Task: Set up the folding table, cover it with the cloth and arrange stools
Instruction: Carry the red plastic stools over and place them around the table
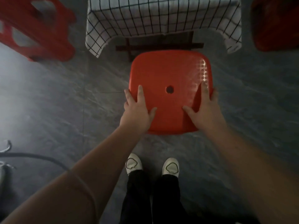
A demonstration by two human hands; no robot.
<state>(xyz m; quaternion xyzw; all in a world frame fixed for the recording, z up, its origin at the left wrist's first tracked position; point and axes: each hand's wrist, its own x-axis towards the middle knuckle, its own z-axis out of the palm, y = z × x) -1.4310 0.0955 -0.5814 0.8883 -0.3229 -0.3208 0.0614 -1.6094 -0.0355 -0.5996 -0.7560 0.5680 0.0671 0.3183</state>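
A red plastic stool (168, 73) with a small hole in its square seat stands on the floor right in front of me, close to the table. My left hand (137, 110) grips the seat's left edge, fingers wrapped over the rim. My right hand (205, 109) holds the right edge the same way. The table carries a white cloth with a black grid (161, 16), which hangs down over its near side. Dark brown table legs (160, 46) show below the cloth, just beyond the stool.
A second red stool (37, 29) lies tilted at the upper left. Another red stool (278, 23) sits at the upper right edge. A dark cable (40, 156) crosses the grey tiled floor at lower left. My feet in white shoes (134, 164) stand behind the stool.
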